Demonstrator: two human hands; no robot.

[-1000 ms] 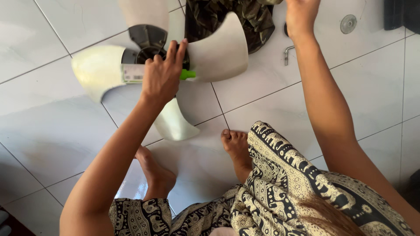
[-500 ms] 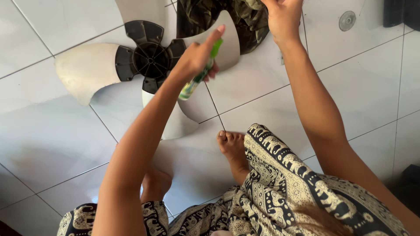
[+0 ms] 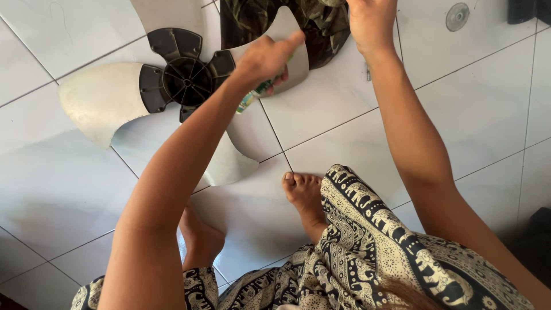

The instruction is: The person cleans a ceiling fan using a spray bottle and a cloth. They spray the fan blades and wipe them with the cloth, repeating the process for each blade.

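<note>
A white plastic fan blade [image 3: 97,100] with a black hub [image 3: 182,74] lies on the tiled floor in front of me. My left hand [image 3: 267,57] hovers over its upper right blade, shut on a small bottle [image 3: 250,100] with a coloured label that sticks out below the fingers. My right hand [image 3: 372,23] reaches to the top edge of the view, at the right side of a camouflage cloth [image 3: 324,34] lying behind the fan blade. Its fingertips are cut off by the frame, so its grip is unclear.
I squat on white floor tiles [image 3: 470,103] with my bare feet [image 3: 307,195] under a patterned black and cream garment [image 3: 373,247]. A round metal disc [image 3: 457,16] lies at the top right, and a dark object [image 3: 528,8] fills the corner.
My left hand lifted the bottle off the hub and carried it right, over the upper right blade. The hub is now uncovered. My right hand stayed by the cloth.
</note>
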